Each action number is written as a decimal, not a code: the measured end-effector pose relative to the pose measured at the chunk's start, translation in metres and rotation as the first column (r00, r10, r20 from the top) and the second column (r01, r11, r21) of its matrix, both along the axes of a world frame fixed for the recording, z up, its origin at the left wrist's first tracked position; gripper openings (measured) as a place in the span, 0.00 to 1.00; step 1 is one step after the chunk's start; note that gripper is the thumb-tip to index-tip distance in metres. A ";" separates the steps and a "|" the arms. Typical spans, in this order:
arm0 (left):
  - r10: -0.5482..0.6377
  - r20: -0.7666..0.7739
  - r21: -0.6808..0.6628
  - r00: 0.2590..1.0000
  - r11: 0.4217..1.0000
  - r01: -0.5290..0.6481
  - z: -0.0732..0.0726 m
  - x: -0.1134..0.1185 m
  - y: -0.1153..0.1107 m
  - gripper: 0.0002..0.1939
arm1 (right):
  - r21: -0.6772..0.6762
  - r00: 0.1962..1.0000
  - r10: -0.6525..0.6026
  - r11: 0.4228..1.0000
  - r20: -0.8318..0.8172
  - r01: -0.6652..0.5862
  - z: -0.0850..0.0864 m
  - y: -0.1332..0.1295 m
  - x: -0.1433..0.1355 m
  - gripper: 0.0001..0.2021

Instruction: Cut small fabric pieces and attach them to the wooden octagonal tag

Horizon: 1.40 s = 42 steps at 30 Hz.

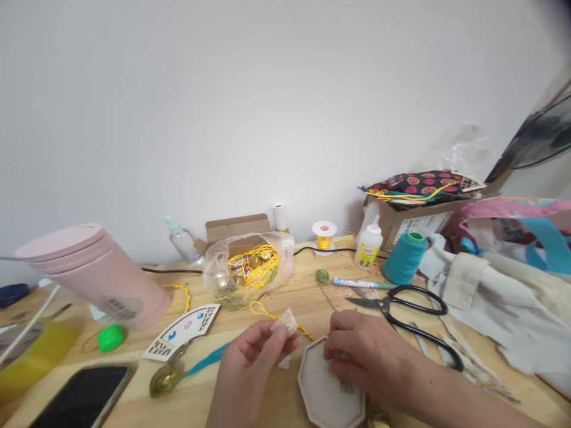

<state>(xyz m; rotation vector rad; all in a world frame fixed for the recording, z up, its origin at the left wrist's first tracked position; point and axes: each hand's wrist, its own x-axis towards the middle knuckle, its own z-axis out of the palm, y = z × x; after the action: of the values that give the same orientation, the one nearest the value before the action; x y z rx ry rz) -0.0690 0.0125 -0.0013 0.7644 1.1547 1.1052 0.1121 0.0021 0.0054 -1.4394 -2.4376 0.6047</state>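
Note:
Between its thumb and fingers, my left hand [256, 362] pinches a small pale piece [285, 321] at the centre of the bench. My right hand [363, 356] is over an octagonal pale tray [312, 386], its fingers curled down at the inside; whatever they hold is hidden. A yellow cord [263, 309] runs behind my left hand. To the left lies a fan-shaped white panel [185, 330] with cut-out ends, beside a gold bell [165, 379] with a blue ribbon [207, 359].
Black scissors [388, 306], a pen [357, 283], a glue bottle [369, 246] and a teal thread cone [405, 258] stand or lie right. A bag of bells [250, 270] is behind. At left are a pink tumbler [102, 276], phone [84, 395] and green cap [110, 337].

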 end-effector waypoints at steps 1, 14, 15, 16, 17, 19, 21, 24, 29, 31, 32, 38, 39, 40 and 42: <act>0.001 -0.005 0.010 1.000 1.000 -0.001 -0.001 -0.001 0.001 0.11 | -0.008 1.000 0.001 1.000 0.008 -0.001 0.001 0.001 -0.002 0.05; -0.007 -0.072 -0.009 0.997 1.000 0.007 0.003 0.001 -0.002 0.11 | -0.068 0.994 -0.043 0.997 -0.103 0.036 -0.004 0.001 -0.006 0.04; -0.008 -0.073 -0.009 0.997 1.000 0.007 0.003 0.001 -0.001 0.11 | -0.071 0.989 -0.054 0.996 -0.138 0.045 -0.004 0.000 -0.005 0.05; -0.016 -0.079 -0.005 0.997 1.000 0.016 0.002 0.001 -0.001 0.10 | -0.071 0.982 -0.071 0.996 -0.174 0.059 -0.003 0.000 -0.004 0.05; -0.039 -0.090 0.002 0.995 0.999 0.039 0.001 0.001 0.000 0.10 | -0.073 0.973 -0.090 0.994 -0.211 0.077 -0.003 0.000 -0.004 0.05; -0.103 -0.130 0.021 0.986 0.994 0.106 -0.001 0.002 0.000 0.09 | -0.077 0.952 -0.134 0.990 -0.276 0.117 -0.001 0.001 -0.002 0.03; -0.168 -0.165 0.042 0.972 0.983 0.178 -0.002 0.003 0.000 0.09 | -0.113 0.913 -0.188 0.981 -0.362 0.157 0.002 0.002 0.000 0.03; -0.227 -0.167 0.054 0.960 0.970 0.239 -0.003 0.005 -0.002 0.10 | -0.249 0.789 -0.296 0.950 -0.539 0.186 0.006 0.002 0.001 0.06; -0.314 -0.113 -0.013 0.943 0.949 0.315 -0.001 0.012 -0.008 0.11 | -0.264 0.695 -0.298 0.951 -0.654 0.160 0.009 -0.004 -0.003 0.03; -0.350 -0.099 -0.007 0.931 0.936 0.352 0.000 0.014 -0.010 0.11 | -0.223 0.735 -0.244 0.966 -0.633 0.129 0.008 -0.007 -0.006 0.02; -0.366 -0.098 0.001 0.926 0.930 0.368 0.001 0.015 -0.010 0.11 | -0.196 0.767 -0.218 0.973 -0.604 0.122 0.007 -0.009 -0.007 0.02; -0.440 -0.120 -0.001 0.890 0.896 0.444 0.006 0.015 -0.013 0.09 | 0.024 0.888 -0.109 0.991 -0.446 0.134 0.000 -0.009 -0.008 0.04; -0.450 -0.114 -0.001 0.886 0.892 0.453 0.006 0.015 -0.014 0.09 | 0.044 0.893 -0.095 0.991 -0.440 0.127 0.000 -0.009 -0.007 0.04; -0.457 -0.109 0.000 0.883 0.888 0.460 0.006 0.015 -0.014 0.09 | 0.065 0.896 -0.079 0.991 -0.436 0.119 -0.001 -0.009 -0.007 0.05; -0.468 -0.106 0.001 0.878 0.882 0.470 0.005 0.016 -0.016 0.09 | 0.100 0.904 -0.045 0.990 -0.425 0.096 -0.001 -0.008 -0.005 0.06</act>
<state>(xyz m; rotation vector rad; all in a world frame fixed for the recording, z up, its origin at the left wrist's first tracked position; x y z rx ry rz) -0.0533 -0.0031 0.0034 1.0671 0.9674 0.6782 0.1066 -0.0064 0.0045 -1.1957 -2.0376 0.6632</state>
